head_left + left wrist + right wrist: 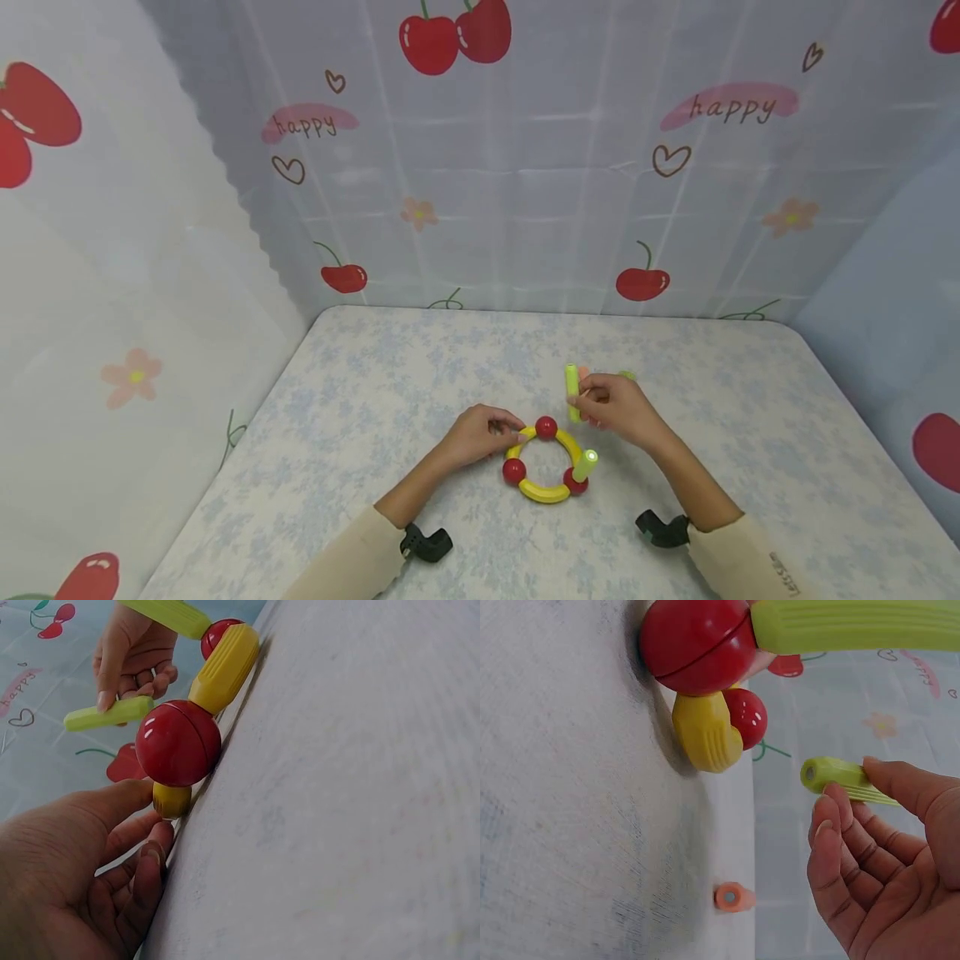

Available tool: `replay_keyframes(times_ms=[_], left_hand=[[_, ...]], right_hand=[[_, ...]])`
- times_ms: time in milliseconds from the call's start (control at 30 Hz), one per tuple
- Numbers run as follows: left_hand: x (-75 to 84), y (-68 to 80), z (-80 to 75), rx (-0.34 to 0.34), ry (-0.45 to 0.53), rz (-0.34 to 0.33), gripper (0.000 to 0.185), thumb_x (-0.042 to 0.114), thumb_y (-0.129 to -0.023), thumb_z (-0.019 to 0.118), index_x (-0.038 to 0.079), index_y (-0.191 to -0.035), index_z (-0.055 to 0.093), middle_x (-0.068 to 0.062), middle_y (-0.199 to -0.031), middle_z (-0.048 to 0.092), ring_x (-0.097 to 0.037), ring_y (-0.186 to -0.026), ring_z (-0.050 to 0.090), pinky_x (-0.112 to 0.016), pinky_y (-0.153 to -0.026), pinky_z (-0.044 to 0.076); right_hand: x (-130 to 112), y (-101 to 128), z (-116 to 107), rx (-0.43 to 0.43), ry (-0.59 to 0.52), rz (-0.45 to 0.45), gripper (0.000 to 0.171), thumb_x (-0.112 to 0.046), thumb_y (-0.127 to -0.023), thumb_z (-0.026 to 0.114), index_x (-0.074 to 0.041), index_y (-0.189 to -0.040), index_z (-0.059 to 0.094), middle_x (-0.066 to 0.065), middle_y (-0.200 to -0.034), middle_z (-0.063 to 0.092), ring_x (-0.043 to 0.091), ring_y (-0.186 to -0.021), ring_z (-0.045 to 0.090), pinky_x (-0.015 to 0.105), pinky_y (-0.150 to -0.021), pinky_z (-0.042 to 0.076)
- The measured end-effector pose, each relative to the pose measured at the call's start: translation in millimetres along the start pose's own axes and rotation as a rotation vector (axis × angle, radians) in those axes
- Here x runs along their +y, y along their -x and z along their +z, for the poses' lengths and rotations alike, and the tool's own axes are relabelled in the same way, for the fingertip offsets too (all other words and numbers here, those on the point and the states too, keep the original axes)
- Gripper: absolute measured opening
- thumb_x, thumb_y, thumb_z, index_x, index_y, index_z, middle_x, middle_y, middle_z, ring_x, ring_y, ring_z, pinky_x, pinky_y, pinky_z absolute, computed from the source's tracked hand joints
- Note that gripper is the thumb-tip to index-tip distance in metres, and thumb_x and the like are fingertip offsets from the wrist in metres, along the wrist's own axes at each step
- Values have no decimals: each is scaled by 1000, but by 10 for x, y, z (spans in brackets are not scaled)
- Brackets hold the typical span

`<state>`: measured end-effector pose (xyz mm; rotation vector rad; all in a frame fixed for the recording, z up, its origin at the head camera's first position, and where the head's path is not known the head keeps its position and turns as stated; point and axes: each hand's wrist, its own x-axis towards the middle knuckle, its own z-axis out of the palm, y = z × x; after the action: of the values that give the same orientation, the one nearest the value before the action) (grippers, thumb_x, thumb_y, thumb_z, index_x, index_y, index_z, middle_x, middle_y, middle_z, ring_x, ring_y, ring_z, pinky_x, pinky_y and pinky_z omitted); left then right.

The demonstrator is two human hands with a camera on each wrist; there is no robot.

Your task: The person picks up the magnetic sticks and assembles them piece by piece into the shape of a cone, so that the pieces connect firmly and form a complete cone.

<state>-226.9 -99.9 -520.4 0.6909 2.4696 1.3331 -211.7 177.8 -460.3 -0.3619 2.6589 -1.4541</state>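
Tabletop (360,392): right hand (622,410) pinches green stick (572,390) upright.

Ring (545,490) yellow, balls (547,428) red; sticks (572,392) lime green; tablecloth (360,392) pale blue floral; backdrop (525,183) cherry print.

Home-like play corner: cherry-print curtains (525,167), floral-cloth table (375,400), toy rods.

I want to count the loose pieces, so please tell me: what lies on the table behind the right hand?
Behind the right hand, an orange piece lies on the table, and something green peeks out. The hand covers most of both.
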Motion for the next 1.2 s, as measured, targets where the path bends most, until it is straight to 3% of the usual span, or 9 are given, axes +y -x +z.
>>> replay_keyframes(times_ms=[300,500,967,1067,1200], left_hand=[[7,-2,24,11,-26,-10,19,28,-93,75,18,-108,80,9,-74,66,-8,-50,53,-23,-46,44],[12,-7,25,9,-36,5,21,29,-93,75,18,-110,80,11,-75,67,-7,-51,53,-23,-47,44],[13,-33,28,6,-95,46,20,31,-94,74,20,-110,80,14,-78,67,-5,-62,54,-22,-56,46],[28,-35,-7,-21,-83,41,23,32,-94,74,19,-113,79,13,-78,67,-5,-60,53,-21,-54,44],[56,-11,-76,-106,-52,30,32,32,-93,76,16,-120,76,9,-79,68,-6,-57,53,-21,-52,42]], right_hand=[[-27,10,118,-44,-35,-135,17,-14,-92,76,-2,-102,69,11,-83,72,35,-70,69,31,-58,57],[0,3,157,-44,-28,-180,16,-14,-91,78,-4,-101,71,12,-85,73,29,-69,69,30,-59,57],[-25,6,181,-57,20,-192,8,-15,-91,78,-13,-96,72,6,-83,73,23,-70,68,30,-59,57],[-21,-6,174,-63,28,-199,9,-14,-91,78,-11,-98,72,5,-84,73,21,-70,68,30,-59,57],[0,-5,153,-80,45,-186,18,-11,-90,78,-7,-107,73,2,-88,72,16,-76,67,29,-63,58]])
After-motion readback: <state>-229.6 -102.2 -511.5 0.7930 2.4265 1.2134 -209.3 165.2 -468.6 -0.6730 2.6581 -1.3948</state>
